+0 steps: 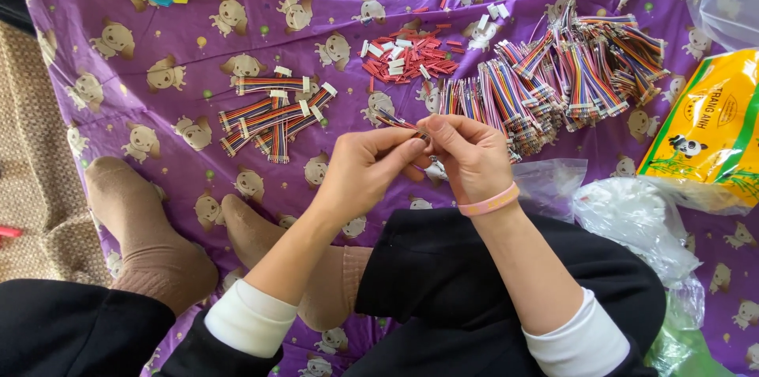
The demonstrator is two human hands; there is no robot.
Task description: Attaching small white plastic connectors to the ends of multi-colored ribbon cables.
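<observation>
hands meet over the lap: the left hand (pixel 365 165) and the right hand (pixel 468 157) pinch between their fingertips one short rainbow ribbon cable (pixel 395 120), which sticks out up and left from the grip. both grips are closed tight on it, thumbs against forefingers. by the look of it the step in hand is fitting a small connector onto the cable's end, though the end itself is hidden behind the fingers. the next move would call for a steady push along the cable's line, wires kept flat.

counts: one cable in hand; a small heap of finished cables (pixel 273 112) with white ends, roughly eight or nine, left of the hands; a big pile of bare cables (pixel 553 77), too many to count, above the right hand; one scatter of red connector pieces (pixel 411 57), uncountable, with loose white ones among them. all lie on the purple cloth (pixel 198 37).
</observation>
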